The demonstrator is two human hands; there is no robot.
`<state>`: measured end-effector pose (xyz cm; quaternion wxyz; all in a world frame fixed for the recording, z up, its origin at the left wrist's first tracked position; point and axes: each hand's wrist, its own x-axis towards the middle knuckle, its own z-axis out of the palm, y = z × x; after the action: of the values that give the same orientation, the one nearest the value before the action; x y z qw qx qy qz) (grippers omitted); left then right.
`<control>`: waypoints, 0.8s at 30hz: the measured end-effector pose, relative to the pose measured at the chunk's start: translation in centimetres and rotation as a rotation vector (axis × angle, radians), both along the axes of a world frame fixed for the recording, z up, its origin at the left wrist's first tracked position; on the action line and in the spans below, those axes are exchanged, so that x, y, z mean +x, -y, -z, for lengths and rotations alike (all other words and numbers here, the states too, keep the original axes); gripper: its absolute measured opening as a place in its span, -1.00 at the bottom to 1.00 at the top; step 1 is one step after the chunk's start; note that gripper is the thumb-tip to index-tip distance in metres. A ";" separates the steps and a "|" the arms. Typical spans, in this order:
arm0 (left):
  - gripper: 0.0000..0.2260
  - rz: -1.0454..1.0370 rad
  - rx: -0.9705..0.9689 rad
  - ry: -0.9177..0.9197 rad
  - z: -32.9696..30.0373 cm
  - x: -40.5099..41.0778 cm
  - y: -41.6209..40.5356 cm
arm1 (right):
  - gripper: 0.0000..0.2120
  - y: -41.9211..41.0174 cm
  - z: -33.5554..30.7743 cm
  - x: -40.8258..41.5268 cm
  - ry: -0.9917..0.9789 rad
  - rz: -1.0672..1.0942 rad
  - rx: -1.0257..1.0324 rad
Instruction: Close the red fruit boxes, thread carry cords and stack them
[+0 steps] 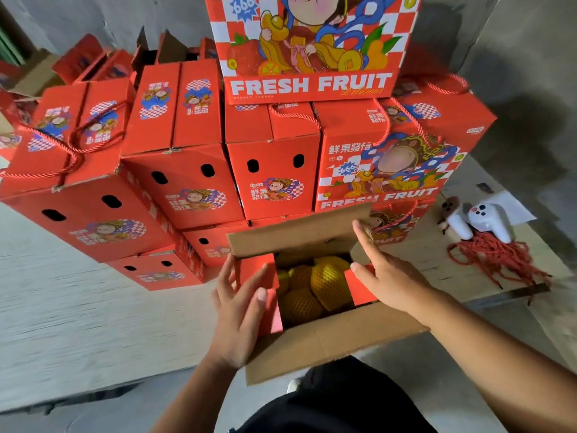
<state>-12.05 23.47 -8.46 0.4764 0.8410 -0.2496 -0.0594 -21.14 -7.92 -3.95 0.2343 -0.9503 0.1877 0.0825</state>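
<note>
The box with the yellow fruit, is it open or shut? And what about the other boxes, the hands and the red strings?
Open box: open, long flaps out, short red flaps partly folded in.
Fruit: inside, in net sleeves.
Left hand: open, touching the left red flap.
Right hand: open, touching the right red flap.
Stacked boxes: shut, several with cords.
Loose cords: unthreaded heap on the floor.
</note>
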 end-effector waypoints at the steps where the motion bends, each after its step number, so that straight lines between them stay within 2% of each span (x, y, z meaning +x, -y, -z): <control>1: -0.57 -0.015 0.025 -0.047 -0.3 0.7 0.1 | -0.26 0.0 -0.1 0.3 -0.005 -0.001 0.006; 4: -0.61 -0.034 0.105 -0.111 -0.9 3.0 0.7 | -0.19 -0.2 0.3 0.6 -0.001 0.117 0.129; 7: -0.54 -0.056 0.101 -0.134 -1.1 3.6 1.2 | 0.11 0.3 2.0 0.3 0.076 0.509 0.535; 8: -0.53 -0.066 0.072 -0.139 -1.0 3.5 1.2 | 0.11 0.4 2.3 0.2 0.076 0.545 0.663; 10: -0.53 -0.082 0.018 -0.141 -0.7 3.4 1.2 | -0.14 0.4 2.9 -0.2 0.149 0.511 0.759; 12: -0.45 -0.088 0.023 -0.174 -0.6 3.6 1.3 | -0.36 0.4 2.9 -0.5 0.416 0.641 0.903; 14: -0.36 -0.094 0.066 -0.200 -0.6 3.9 1.4 | -0.46 0.9 2.4 -0.9 0.645 0.740 0.941; 16: -0.31 -0.105 0.090 -0.215 -0.6 4.2 1.4 | -0.61 1.1 1.3 -0.9 0.684 0.620 0.924; 18: -0.31 -0.121 0.095 -0.225 -0.8 4.5 1.2 | -0.71 0.6 0.3 -1.2 0.516 0.324 0.762; 20: -0.33 -0.115 0.095 -0.230 -1.0 4.4 1.2 | -0.69 0.4 0.4 -1.8 0.333 0.072 0.595; 24: -0.41 -0.015 -0.009 -0.346 -1.4 4.0 0.4 | -0.54 2.3 0.1 -3.3 0.157 -0.213 0.307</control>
<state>-8.06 23.10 -7.03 0.5165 0.8178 -0.1580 -0.1987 -24.42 -10.26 -4.01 0.3803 -0.9214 0.0525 0.0602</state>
